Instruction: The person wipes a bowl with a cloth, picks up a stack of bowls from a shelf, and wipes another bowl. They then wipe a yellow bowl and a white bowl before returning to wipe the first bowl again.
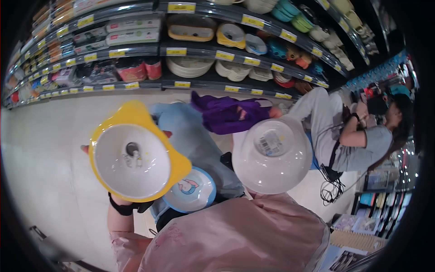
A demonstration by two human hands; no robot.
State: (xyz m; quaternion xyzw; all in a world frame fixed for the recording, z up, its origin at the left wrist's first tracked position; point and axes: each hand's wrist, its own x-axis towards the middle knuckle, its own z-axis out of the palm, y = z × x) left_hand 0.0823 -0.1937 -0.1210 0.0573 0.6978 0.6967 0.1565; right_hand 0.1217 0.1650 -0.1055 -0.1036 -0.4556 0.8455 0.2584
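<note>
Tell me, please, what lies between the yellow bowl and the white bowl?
In the head view: blue trousers and, lower, a blue-rimmed bowl.

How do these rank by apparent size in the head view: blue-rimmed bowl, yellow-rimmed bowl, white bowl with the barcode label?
Largest to smallest:
1. yellow-rimmed bowl
2. white bowl with the barcode label
3. blue-rimmed bowl

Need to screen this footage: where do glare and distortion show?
Head view: wide-angle distortion bows the shelves, with black vignetting at the edges; small glare spots dot the yellow bowl and white bowl; the price tags are too soft to read.
</note>
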